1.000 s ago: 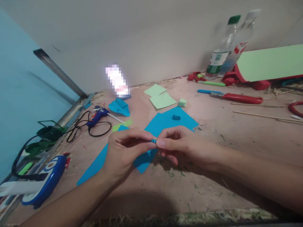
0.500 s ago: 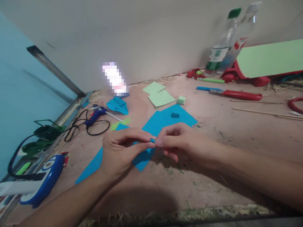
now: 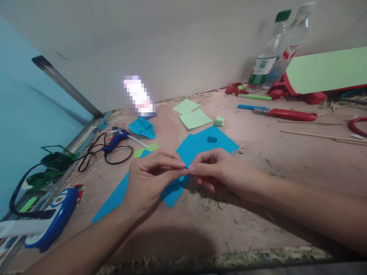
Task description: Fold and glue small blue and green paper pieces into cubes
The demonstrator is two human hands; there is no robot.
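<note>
My left hand (image 3: 156, 172) and my right hand (image 3: 212, 168) meet fingertip to fingertip over the worktop. Between them they pinch a tiny blue piece (image 3: 187, 167), apparently folded or rolled paper, almost wholly covered by the fingers. Beneath the hands lie sheets of blue paper (image 3: 197, 147), partly hidden by them. A small dark blue roll (image 3: 212, 139) rests on the sheet just beyond my right hand. Past that sits a little pale green folded block (image 3: 219, 121), beside two pale green paper squares (image 3: 195, 119).
A blue glue gun (image 3: 116, 140) with a looping black cord lies left, near a crumpled blue paper (image 3: 142, 128) and a lit phone (image 3: 139, 95). To the right are a red-handled knife (image 3: 295, 114), thin sticks (image 3: 318, 136) and bottles (image 3: 262, 68) by the wall.
My left fingertips have closed in toward my right, covering most of the small blue piece that showed between them before. The left hand shifted slightly right; the right hand barely moved.
</note>
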